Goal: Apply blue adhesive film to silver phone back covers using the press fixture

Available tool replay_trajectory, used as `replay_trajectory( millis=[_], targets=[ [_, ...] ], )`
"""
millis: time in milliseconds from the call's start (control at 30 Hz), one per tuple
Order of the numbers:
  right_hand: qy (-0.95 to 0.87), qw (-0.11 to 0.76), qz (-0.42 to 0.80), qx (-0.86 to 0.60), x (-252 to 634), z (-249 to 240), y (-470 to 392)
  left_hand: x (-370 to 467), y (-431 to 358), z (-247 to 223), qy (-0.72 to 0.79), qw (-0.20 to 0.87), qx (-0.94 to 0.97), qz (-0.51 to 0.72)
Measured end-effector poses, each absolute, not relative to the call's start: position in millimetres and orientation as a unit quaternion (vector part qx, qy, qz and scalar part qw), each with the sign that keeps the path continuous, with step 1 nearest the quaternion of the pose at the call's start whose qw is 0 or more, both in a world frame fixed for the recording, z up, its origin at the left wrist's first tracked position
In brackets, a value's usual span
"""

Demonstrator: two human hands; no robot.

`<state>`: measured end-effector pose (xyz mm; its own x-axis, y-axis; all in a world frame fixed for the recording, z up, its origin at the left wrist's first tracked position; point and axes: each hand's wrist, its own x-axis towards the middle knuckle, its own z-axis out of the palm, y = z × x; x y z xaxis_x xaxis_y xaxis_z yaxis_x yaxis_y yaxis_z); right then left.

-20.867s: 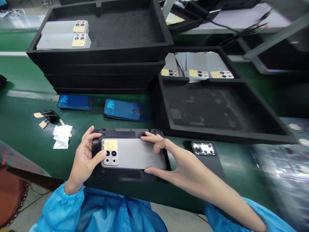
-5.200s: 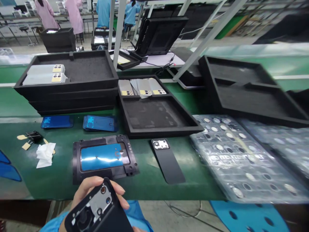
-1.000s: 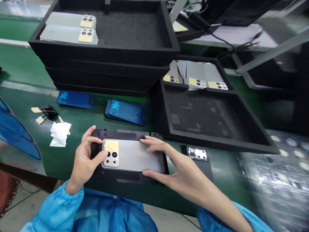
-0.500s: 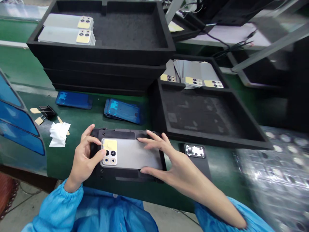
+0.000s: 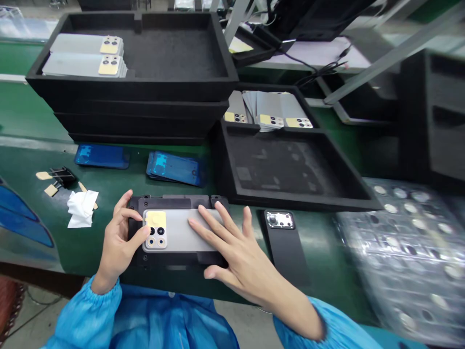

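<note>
A silver phone back cover (image 5: 179, 229) with a camera plate and a cream-yellow patch at its left end lies in a black fixture (image 5: 181, 201) on the bench. My left hand (image 5: 118, 242) pinches the cover's left edge beside the camera plate between thumb and index finger. Spread over the cover's right half is my right hand (image 5: 236, 247), its fingertips resting on the silver face and its thumb out past the near side of the fixture. Part of the cover is hidden beneath that hand.
Stacked black foam trays (image 5: 145, 89) hold silver covers behind. Another foam tray (image 5: 298, 198) stands at right. Blue film-covered panels (image 5: 178, 169) lie behind the fixture. A black block with a metal plate (image 5: 285, 247), clear plastic trays (image 5: 403, 261), a tissue (image 5: 83, 208) and binder clips (image 5: 61, 177) lie around.
My right hand has gone from holding the cover's two long edges to lying with spread fingers on its face. My left hand keeps its pinch. The view has shifted slightly.
</note>
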<state>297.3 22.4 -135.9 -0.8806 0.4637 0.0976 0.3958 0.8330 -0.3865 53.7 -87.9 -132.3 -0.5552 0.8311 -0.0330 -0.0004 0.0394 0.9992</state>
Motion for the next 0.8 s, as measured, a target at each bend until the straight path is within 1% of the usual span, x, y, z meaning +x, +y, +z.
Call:
replay_trajectory(
  millis=[167, 233, 367, 467, 567, 667, 800],
  targets=[
    [-0.917, 0.203, 0.090, -0.331, 307.5, -144.5, -2.5, 52.2, -87.7, -131.6, 0.649, 0.334, 0.325, 0.602],
    [-0.899, 0.227, 0.070, -0.367, 307.4, -144.5, -3.8, 51.7, -87.0, -131.2, 0.649, 0.330, 0.328, 0.602],
    [-0.880, 0.209, 0.054, -0.422, 293.1, -135.5, 10.3, 50.4, -84.9, -130.4, 0.651, 0.320, 0.328, 0.605],
    [-0.881, 0.192, 0.039, -0.431, 284.7, -127.7, 13.4, 49.6, -84.2, -130.6, 0.649, 0.321, 0.326, 0.608],
    [-0.888, 0.188, 0.039, -0.418, 291.2, -127.5, -3.8, 49.7, -84.9, -131.9, 0.648, 0.319, 0.326, 0.610],
    [-0.896, 0.184, 0.066, -0.399, 306.2, -132.9, -27.9, 50.7, -85.6, -132.4, 0.652, 0.314, 0.329, 0.607],
    [-0.895, 0.196, 0.076, -0.392, 304.6, -133.8, -44.8, 51.9, -84.7, -130.3, 0.652, 0.312, 0.329, 0.608]
  ],
)
